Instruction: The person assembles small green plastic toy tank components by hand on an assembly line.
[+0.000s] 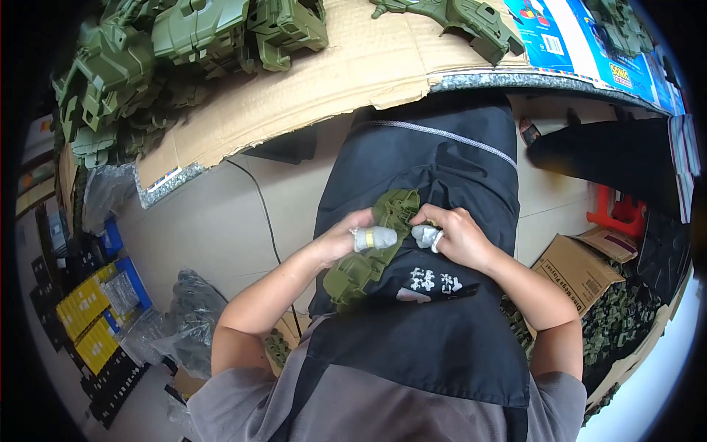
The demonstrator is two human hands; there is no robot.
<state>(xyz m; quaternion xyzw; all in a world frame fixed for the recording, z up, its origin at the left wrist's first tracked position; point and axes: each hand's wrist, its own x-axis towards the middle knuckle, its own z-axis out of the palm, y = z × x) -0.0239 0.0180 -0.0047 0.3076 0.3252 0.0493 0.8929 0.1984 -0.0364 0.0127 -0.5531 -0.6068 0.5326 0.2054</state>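
Note:
Over my lap, a long olive-green moulded plastic part (357, 276) with a ribbed inner side is held at a slant. My left hand (357, 234) is closed round its left edge, with a pale wrapping on the thumb held by a yellow band. At the part's upper right edge, my right hand (453, 234) is closed in a pinch, its fingertips against the part. A white wrapping covers that thumb too. Whatever small thing may sit between the right fingertips is hidden.
Green plastic parts (199, 33) are heaped on the cardboard-covered table (361, 70) ahead, with another part (475, 26) farther right. A cardboard box (578, 272) and a red stool (617, 212) stand at right, near another person's dark-clad leg (604, 151). A cable (265, 206) hangs at left.

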